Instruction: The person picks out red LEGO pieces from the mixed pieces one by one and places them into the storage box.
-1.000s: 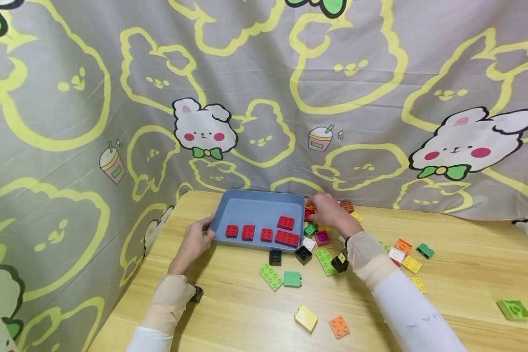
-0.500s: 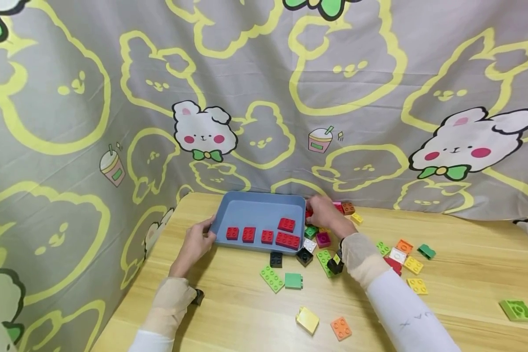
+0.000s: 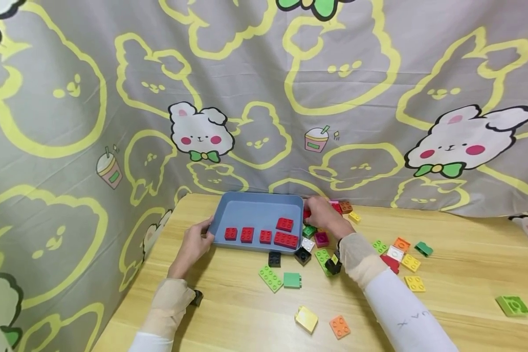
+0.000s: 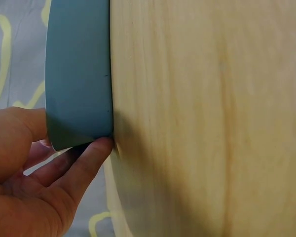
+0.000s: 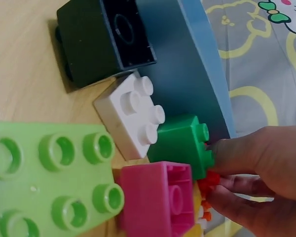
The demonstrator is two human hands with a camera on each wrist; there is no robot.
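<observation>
A blue-grey tray (image 3: pixel 255 210) lies near the back curtain, with several red bricks (image 3: pixel 247 234) inside. My left hand (image 3: pixel 195 242) grips its left end; in the left wrist view the thumb is at the rim and fingertips at the base of the tray wall (image 4: pixel 79 74). Just beyond the tray's right wall, my right hand (image 3: pixel 325 213) pinches a red brick (image 3: pixel 307 214), mostly hidden by the fingers. In the right wrist view, its fingers reach down behind a green brick (image 5: pixel 180 143), beside a magenta brick (image 5: pixel 158 197) and a white brick (image 5: pixel 133 116).
Black bricks (image 3: pixel 303 255) and lime plates (image 3: pixel 270 278) lie in front of the tray. Yellow (image 3: pixel 306 319) and orange bricks (image 3: pixel 340 326) are nearer the front. Several mixed bricks sit right of the right sleeve (image 3: pixel 396 298). A patterned curtain (image 3: pixel 255 73) rises behind.
My right hand has drawn slightly toward the tray and its fingers have closed in, covering orange bricks seen earlier. The right forearm has shifted left, uncovering more bricks. The left hand stays on the tray.
</observation>
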